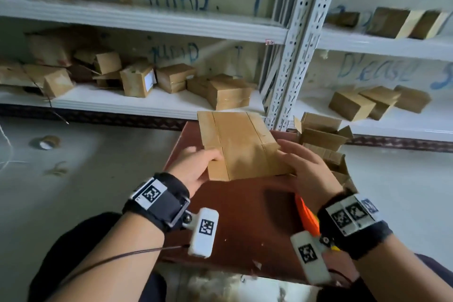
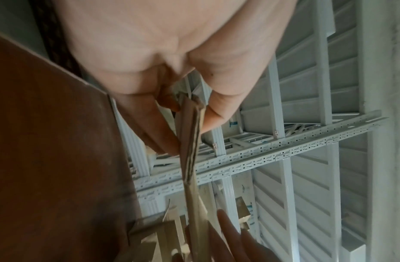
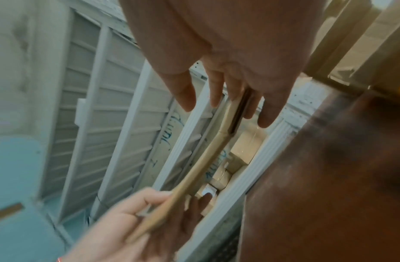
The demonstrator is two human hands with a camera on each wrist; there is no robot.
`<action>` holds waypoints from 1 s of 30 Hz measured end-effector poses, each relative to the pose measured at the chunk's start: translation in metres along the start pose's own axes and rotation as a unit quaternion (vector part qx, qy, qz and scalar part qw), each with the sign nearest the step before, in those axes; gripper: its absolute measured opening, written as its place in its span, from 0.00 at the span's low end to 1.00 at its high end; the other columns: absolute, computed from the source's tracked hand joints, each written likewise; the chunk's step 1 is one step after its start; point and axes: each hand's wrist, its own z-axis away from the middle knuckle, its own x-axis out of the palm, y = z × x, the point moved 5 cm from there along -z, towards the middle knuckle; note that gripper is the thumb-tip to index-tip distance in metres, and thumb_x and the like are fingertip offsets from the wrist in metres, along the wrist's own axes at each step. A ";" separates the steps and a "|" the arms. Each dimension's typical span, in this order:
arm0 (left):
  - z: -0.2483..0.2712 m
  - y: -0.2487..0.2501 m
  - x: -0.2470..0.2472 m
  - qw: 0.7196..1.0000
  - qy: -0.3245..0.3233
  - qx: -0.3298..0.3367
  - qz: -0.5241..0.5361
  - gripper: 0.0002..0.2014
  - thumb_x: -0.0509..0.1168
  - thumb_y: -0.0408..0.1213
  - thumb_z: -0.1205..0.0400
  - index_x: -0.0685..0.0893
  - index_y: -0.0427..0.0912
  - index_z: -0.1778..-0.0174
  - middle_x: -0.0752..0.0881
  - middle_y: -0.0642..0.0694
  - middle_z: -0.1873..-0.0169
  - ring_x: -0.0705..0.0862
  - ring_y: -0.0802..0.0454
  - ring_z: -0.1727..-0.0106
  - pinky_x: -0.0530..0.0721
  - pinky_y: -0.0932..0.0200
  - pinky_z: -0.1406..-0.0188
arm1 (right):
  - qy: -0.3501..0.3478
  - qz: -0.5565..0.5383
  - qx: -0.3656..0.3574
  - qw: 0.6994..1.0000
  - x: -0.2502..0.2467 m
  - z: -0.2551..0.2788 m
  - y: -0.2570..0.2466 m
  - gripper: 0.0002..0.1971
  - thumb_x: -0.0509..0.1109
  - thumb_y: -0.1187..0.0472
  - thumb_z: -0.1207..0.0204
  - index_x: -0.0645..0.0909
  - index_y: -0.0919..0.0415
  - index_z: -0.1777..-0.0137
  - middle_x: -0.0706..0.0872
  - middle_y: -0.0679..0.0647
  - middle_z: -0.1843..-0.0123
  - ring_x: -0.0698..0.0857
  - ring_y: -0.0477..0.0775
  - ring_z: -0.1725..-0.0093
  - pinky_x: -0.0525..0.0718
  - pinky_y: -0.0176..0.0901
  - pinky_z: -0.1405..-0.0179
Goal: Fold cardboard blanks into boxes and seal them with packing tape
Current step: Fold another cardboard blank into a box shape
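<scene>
A person holds a flat cardboard blank (image 1: 241, 144) level above the far end of a reddish-brown bench (image 1: 245, 216), in front of white metal shelving (image 1: 157, 24) stacked with finished boxes (image 1: 228, 92). The blank is still collapsed, its 2 layers lying flat together, so popping it open looks like the next move. The risk appears to lie there: a 1-sided squeeze could crease a panel off its score line, or the blank could slip down toward the bench. The left hand (image 1: 196, 167) pinches the blank's near-left edge, thumb on top and fingers (image 2: 149, 124) beneath. The right hand (image 1: 306, 167) lies across the near-right edge with its fingers (image 3: 270, 113) nearly straight, some above and some below the board, steadying rather than clamping. A roll of packing tape (image 1: 47, 142) sits on the floor, far to the left, well apart from both hands. More loose blanks (image 1: 321, 135) are heaped just right of the bench.
</scene>
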 end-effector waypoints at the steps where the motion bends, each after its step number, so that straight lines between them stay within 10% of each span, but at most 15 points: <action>1: 0.005 -0.008 0.005 1.000 -0.006 -0.009 0.008 0.10 0.70 0.20 0.21 0.85 0.34 0.46 0.91 0.35 0.47 0.90 0.42 0.46 0.94 0.44 0.50 | -0.008 0.030 -0.010 0.999 -0.003 0.002 0.005 0.20 0.74 0.65 0.18 0.84 0.56 0.26 0.94 0.49 0.44 0.92 0.54 0.40 0.91 0.67 0.37; 3: 0.009 -0.019 0.011 1.000 0.000 -0.022 0.013 0.16 0.72 0.21 0.24 0.84 0.31 0.40 0.88 0.30 0.39 0.88 0.38 0.40 0.93 0.48 0.56 | -0.030 0.236 -0.065 0.969 -0.002 0.002 0.013 0.33 0.76 0.49 0.26 0.77 0.46 0.19 0.83 0.50 0.22 0.78 0.59 0.19 0.74 0.66 0.17; 5: 0.008 -0.022 0.018 0.999 0.010 -0.025 0.033 0.21 0.74 0.24 0.28 0.85 0.31 0.38 0.87 0.29 0.36 0.87 0.37 0.37 0.93 0.47 0.49 | -0.050 0.503 -0.157 0.848 0.007 -0.002 0.021 0.38 0.73 0.45 0.27 0.69 0.38 0.15 0.58 0.46 0.08 0.48 0.57 0.06 0.40 0.65 0.10; 8: 0.006 -0.027 0.031 0.998 -0.004 -0.021 0.058 0.15 0.69 0.20 0.21 0.86 0.32 0.39 0.91 0.34 0.44 0.90 0.41 0.45 0.93 0.51 0.60 | -0.043 0.622 -0.297 0.723 0.026 0.006 0.018 0.38 0.71 0.57 0.26 0.70 0.44 0.14 0.62 0.51 0.07 0.54 0.58 0.07 0.38 0.69 0.10; 13: 0.008 -0.028 0.038 0.998 -0.019 -0.015 0.056 0.15 0.66 0.20 0.19 0.86 0.31 0.37 0.93 0.34 0.44 0.92 0.42 0.49 0.94 0.50 0.57 | -0.133 0.587 -0.192 0.775 0.025 -0.006 0.022 0.42 0.72 0.56 0.25 0.61 0.47 0.10 0.79 0.48 0.19 0.78 0.56 0.21 0.64 0.53 0.14; 17: 0.006 -0.020 0.038 0.995 -0.039 -0.003 0.088 0.13 0.65 0.21 0.17 0.86 0.29 0.38 0.92 0.35 0.49 0.91 0.44 0.50 0.94 0.48 0.50 | -0.140 0.589 -0.235 0.761 0.029 -0.009 0.031 0.42 0.74 0.47 0.24 0.62 0.45 0.10 0.73 0.44 0.14 0.76 0.55 0.19 0.70 0.52 0.18; 22: 0.009 -0.017 0.049 0.989 -0.105 -0.009 0.106 0.09 0.67 0.40 0.12 0.84 0.37 0.44 0.91 0.36 0.51 0.93 0.41 0.53 0.94 0.46 0.56 | -0.049 0.512 -0.312 0.799 0.021 -0.024 0.027 0.34 0.66 0.64 0.22 0.75 0.42 0.15 0.82 0.45 0.19 0.84 0.57 0.25 0.84 0.53 0.29; 27: -0.014 -0.008 0.018 0.997 0.004 0.081 -0.013 0.07 0.68 0.42 0.12 0.81 0.44 0.43 0.88 0.41 0.37 0.92 0.41 0.44 0.93 0.44 0.50 | 0.028 0.376 -0.292 0.879 -0.006 -0.041 0.024 0.14 0.72 0.67 0.18 0.91 0.51 0.38 0.91 0.33 0.55 0.87 0.32 0.51 0.81 0.26 0.47; 30: -0.026 -0.006 -0.006 0.964 0.089 0.156 -0.196 0.38 0.79 0.71 0.33 0.76 0.57 0.33 0.85 0.55 0.33 0.86 0.51 0.32 0.85 0.42 0.30 | 0.023 0.300 -0.281 0.912 -0.021 -0.042 0.020 0.04 0.76 0.63 0.17 0.93 0.57 0.49 0.93 0.44 0.61 0.87 0.36 0.60 0.85 0.39 0.56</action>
